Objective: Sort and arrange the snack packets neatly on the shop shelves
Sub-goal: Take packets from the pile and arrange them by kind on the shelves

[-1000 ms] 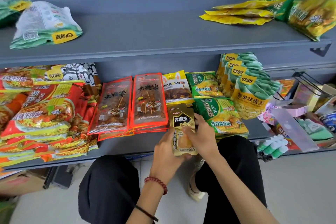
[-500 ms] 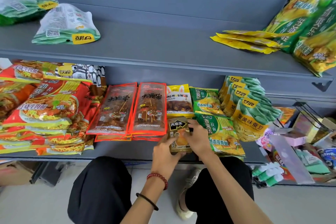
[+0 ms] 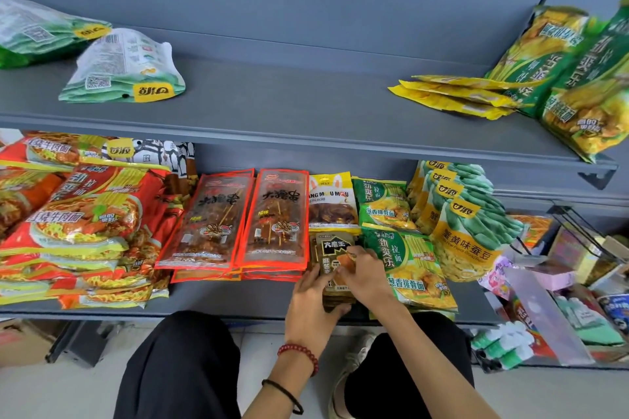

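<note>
spanning the view, two grey shelves carry the stock: the upper shelf (image 3: 289, 105) has loose bags at either end, and the lower shelf (image 3: 238, 299) is packed in rows. on its left sits a tall pile of red noodle packets (image 3: 85, 224), then two stacks of orange-edged skewer packets (image 3: 272, 218), and further right green noodle packets (image 3: 405, 265) and upright bean bags (image 3: 469, 231). between the skewer packets and the green ones, just in front of a yellow packet (image 3: 332, 204), a small stack of brown packets (image 3: 335, 250) lies at the shelf's front edge. the left hand (image 3: 309, 309) curls round the stack's left side and near end, gripping it. the right hand (image 3: 366, 279) has its fingers bent over the top packet's right edge, pinching it. this looks like squaring the little stack in its slot. next it likely needs a nudge back against the yellow packet, edges aligned, without shoving the neighbours.
</note>
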